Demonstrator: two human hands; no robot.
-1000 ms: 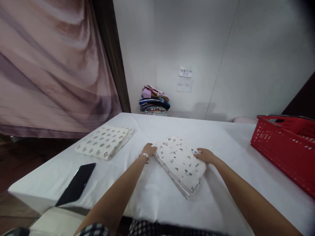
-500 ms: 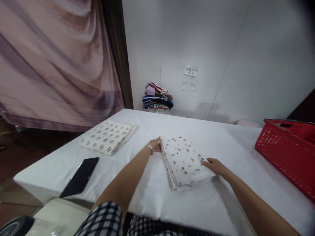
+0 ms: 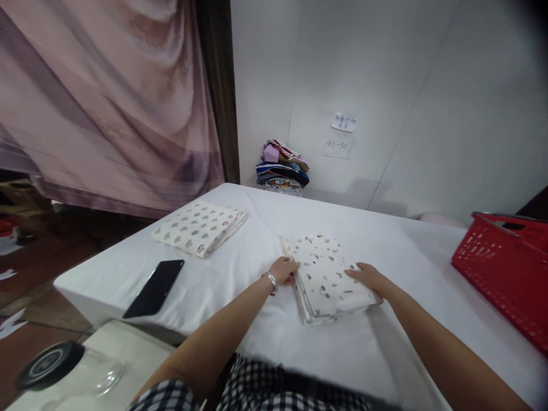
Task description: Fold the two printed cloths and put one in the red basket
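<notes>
A white folded cloth [image 3: 327, 279] with small grey-green prints lies in front of me on the table. My left hand [image 3: 283, 271], with a silver bracelet at the wrist, pinches its left folded edge, thumb on top and the other fingers low at the side. At the right edge, my right hand [image 3: 369, 278] grips the cloth; some fingertips rest on top and the rest of the hand's hold is partly hidden. Another folded cloth [image 3: 199, 228], cream with grey mushroom-like prints, lies apart to the left.
The white-covered table [image 3: 240, 257] holds a black phone [image 3: 154, 288] at left and a red basket [image 3: 505, 274] at right. Folded fabrics [image 3: 282, 165] are piled by the wall behind. A clear jar with a black lid [image 3: 53, 365] lies at lower left.
My left hand has slid along the cloth's left edge toward me, from the far corner to nearer the middle. My right hand stays at the right edge. The view has shifted slightly.
</notes>
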